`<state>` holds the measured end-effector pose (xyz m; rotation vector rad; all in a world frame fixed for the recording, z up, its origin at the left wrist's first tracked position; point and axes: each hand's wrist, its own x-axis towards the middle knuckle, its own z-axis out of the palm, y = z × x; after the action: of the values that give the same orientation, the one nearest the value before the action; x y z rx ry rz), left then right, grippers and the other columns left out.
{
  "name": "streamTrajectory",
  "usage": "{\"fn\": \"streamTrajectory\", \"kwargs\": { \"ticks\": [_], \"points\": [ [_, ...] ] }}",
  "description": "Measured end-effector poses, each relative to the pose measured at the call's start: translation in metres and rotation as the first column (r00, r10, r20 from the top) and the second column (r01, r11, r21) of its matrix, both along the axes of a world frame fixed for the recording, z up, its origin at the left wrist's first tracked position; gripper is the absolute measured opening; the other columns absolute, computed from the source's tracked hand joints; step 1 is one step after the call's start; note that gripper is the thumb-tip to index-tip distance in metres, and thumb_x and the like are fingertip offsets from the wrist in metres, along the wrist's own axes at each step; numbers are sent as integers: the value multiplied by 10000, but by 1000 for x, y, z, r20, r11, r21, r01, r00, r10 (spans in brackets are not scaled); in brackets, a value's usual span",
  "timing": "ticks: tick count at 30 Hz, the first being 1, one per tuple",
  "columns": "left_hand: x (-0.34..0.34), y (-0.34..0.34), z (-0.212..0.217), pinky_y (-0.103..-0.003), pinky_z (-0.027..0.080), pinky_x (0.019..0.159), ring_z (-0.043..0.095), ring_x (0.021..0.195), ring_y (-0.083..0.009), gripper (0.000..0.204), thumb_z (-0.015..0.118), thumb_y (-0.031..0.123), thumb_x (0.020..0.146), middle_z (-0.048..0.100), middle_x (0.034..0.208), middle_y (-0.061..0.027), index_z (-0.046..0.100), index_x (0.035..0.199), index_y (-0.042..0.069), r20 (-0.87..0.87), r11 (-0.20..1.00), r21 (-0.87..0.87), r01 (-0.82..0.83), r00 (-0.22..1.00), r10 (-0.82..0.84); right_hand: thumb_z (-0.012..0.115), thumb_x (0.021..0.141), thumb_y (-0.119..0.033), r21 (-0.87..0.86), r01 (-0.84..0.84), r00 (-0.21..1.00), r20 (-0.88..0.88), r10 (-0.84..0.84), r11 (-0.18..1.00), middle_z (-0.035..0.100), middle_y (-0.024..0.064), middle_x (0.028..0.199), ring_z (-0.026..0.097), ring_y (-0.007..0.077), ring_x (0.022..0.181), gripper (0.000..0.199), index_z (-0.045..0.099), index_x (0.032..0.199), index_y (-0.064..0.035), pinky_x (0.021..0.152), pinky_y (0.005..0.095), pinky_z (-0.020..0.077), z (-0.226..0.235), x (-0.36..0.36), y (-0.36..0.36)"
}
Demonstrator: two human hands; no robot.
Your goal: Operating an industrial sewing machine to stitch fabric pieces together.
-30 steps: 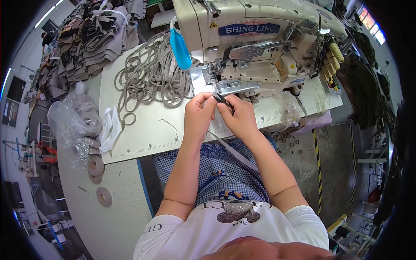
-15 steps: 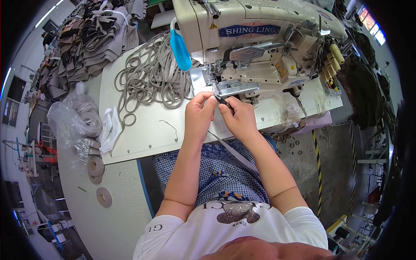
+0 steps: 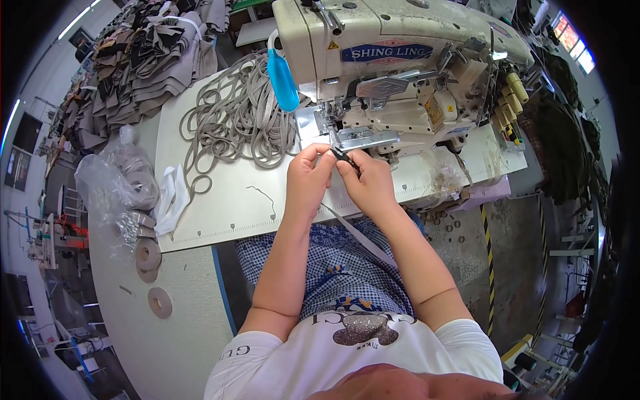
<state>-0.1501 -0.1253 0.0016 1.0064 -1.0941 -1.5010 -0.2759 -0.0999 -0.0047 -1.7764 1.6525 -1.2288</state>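
In front of the sewing machine's needle area, both my hands meet over the table edge. My left hand [image 3: 310,175] is closed in a pinch, its fingertips by the tip of a small black hand tool. A narrow grey fabric strip [image 3: 363,235] rises from my lap and passes behind that hand; its upper end is hidden there. My right hand [image 3: 368,183] is closed around the small black tool [image 3: 345,159], which looks like thread snips, though most of it is covered. The sewing machine [image 3: 373,100] stands just beyond, with its metal plate [image 3: 310,125] near my fingertips.
A tangled heap of grey strip [image 3: 237,117] lies left of the machine, under a blue hanging piece [image 3: 283,81]. Tape rolls [image 3: 160,303], clear plastic bags [image 3: 110,173] and a white cloth [image 3: 172,199] sit further left. Stacked fabric pieces [image 3: 143,70] rise behind.
My hands stay together in nearly the same place and keep their grips. The whole view has shifted slightly, and the black tool's angle differs a little.
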Motion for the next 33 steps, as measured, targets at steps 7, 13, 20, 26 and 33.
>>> {"fn": "streamTrajectory", "kwargs": {
  "ticks": [7, 13, 20, 26, 33],
  "points": [
    [1, -1, -3, -180, 284, 424, 384, 464, -25, 84, 548, 117, 849, 450, 573, 47, 577, 859, 39, 9, 1000, -10, -2, 1000, 2, 584, 804, -223, 32, 0, 1000, -2, 0, 999, 513, 126, 516, 532, 282, 475, 198, 568, 772, -28, 464, 371, 387, -1, -1, 1],
    [0, 0, -2, -167, 252, 426, 354, 473, -2, 78, 543, 107, 862, 453, 590, 74, 579, 890, 43, 10, 1000, -12, 2, 1000, -1, 579, 808, -231, 70, 7, 1000, -6, -6, 998, 514, 127, 516, 532, 279, 474, 207, 572, 772, -27, 467, 369, 390, 7, -1, 3],
    [1, -2, -3, -167, 251, 425, 359, 472, -4, 83, 545, 109, 863, 455, 588, 70, 579, 898, 42, 4, 1000, -26, 13, 1000, -13, 588, 810, -196, 54, -4, 1000, 7, 4, 999, 498, 96, 534, 441, 155, 439, 197, 569, 786, -1, 446, 287, 345, 8, 1, 1],
    [2, -2, -5, -167, 251, 424, 366, 471, -5, 82, 540, 112, 867, 456, 589, 70, 579, 894, 46, -51, 1000, -26, 4, 999, -6, 596, 803, -202, 56, -2, 1000, -23, 4, 998, 492, 86, 531, 448, 156, 445, 199, 575, 799, -4, 450, 286, 348, 6, -4, 6],
    [0, -1, -3, -166, 250, 427, 369, 472, -5, 82, 529, 109, 873, 474, 593, 63, 577, 892, 46, -13, 999, -31, 24, 1000, -25, 598, 801, -211, 42, -4, 1000, -9, 4, 999, 488, 83, 527, 446, 155, 442, 205, 582, 799, -6, 448, 287, 347, 6, -1, 2]
  ]
}}
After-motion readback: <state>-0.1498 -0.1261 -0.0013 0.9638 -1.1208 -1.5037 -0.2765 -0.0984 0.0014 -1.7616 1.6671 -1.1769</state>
